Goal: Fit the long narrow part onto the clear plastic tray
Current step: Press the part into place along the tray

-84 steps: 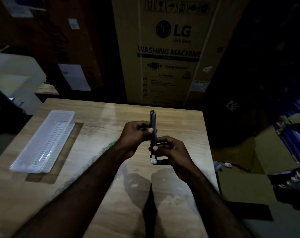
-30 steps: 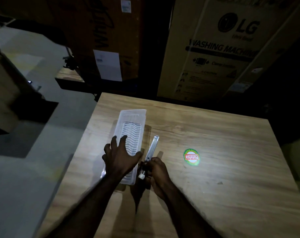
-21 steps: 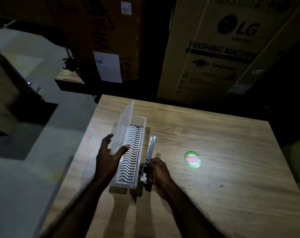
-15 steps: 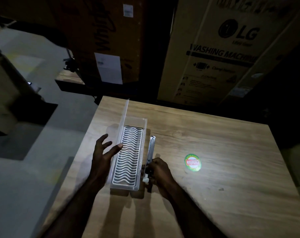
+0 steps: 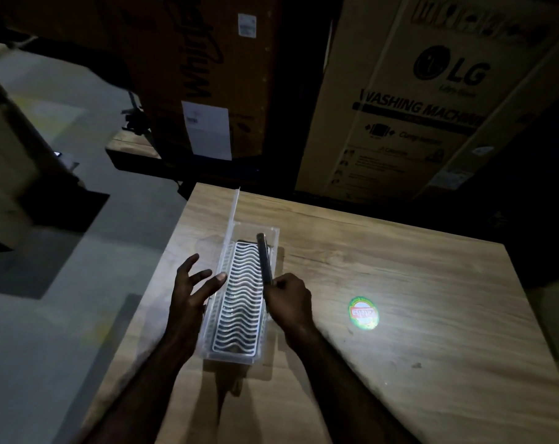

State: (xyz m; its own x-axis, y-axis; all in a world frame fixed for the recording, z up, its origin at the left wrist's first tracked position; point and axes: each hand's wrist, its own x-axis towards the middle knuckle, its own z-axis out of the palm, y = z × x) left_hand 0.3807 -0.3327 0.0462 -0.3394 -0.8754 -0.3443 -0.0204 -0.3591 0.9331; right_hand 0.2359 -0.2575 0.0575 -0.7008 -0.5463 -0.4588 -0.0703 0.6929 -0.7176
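Fingers of our left hand (image 5: 193,291) are spread wide and relaxed, gripping nothing; the thumb tip touches the left wall of the clear rectangular plastic tray (image 5: 273,233), while the other fingers hang over the light wood-grain counter (image 5: 400,283) just beside it. Our right hand (image 5: 289,301) is clenched around the near end of the long narrow dark part (image 5: 264,257), pinching it between thumb and curled fingers. The part slants up and away from the fist, lying over the right side of the tray's inside, its far end reaching close to the tray's far wall. Whether it touches the tray anywhere, we cannot tell.

Inside the tray lies a white insert with wavy ribs (image 5: 238,302), running nearly its full length. A thin clear panel (image 5: 235,209) stands upright along the tray's left side and rises past its far end.

The tray sits near the counter's left edge, lengthwise away from us, and that edge drops off to a grey floor (image 5: 63,315). To the right the counter is wide and open, with only a round green and red sticker (image 5: 363,313) in a bright patch of light, well apart from the tray. Beyond the far edge stand tall brown cardboard boxes (image 5: 432,91), one printed LG WASHING MACHINE. The scene is dim, so fine surface detail is hard to read.
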